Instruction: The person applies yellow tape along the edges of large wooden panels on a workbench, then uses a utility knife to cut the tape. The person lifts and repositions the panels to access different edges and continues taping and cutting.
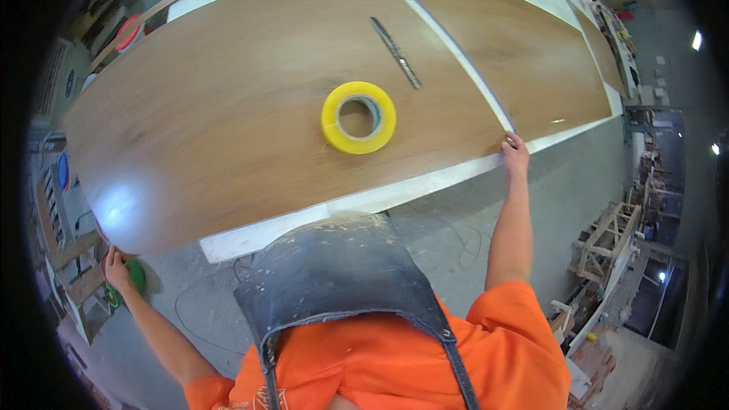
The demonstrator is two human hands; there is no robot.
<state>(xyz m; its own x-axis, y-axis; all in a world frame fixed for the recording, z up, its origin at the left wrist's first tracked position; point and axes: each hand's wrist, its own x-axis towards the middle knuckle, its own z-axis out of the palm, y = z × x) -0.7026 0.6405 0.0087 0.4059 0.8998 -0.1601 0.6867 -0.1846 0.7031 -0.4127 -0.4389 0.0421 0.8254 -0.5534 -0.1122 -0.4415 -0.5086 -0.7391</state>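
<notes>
Here, left to right. Left hand (115, 264): at the near left corner of the large wood-grain panel (228, 114), fingers curled up against that corner's underside; grip closed on the panel's edge as far as can be seen, though the fingertips are hidden beneath it. Just beside this hand, lower down, a green round object (137, 275), partly covered by the wrist; its kind cannot be told.

Wood-grain panel: long, glossy, lying flat on the white counter (250, 237), reaching from the counter's near left corner toward its far right. A bright light reflection sits near the panel's left end.

Yellow tape roll (358, 117): lying flat on the panel, about midway along it, nearer the near edge than the far one.

Metal ruler (395, 52): slim, grey, lying slantwise on the panel beyond the tape roll, well apart from both hands.

Second wood-grain panel (524, 53): lying beside the first toward the counter's right end, a white strip of counter showing between them.

Right hand (515, 156): at the near right corner of the large panel, fingers closed over its edge where the two panels almost meet.

Dark dusty apron (349, 273) and orange shirt (516, 349): lower centre, at the counter's near edge.
</notes>
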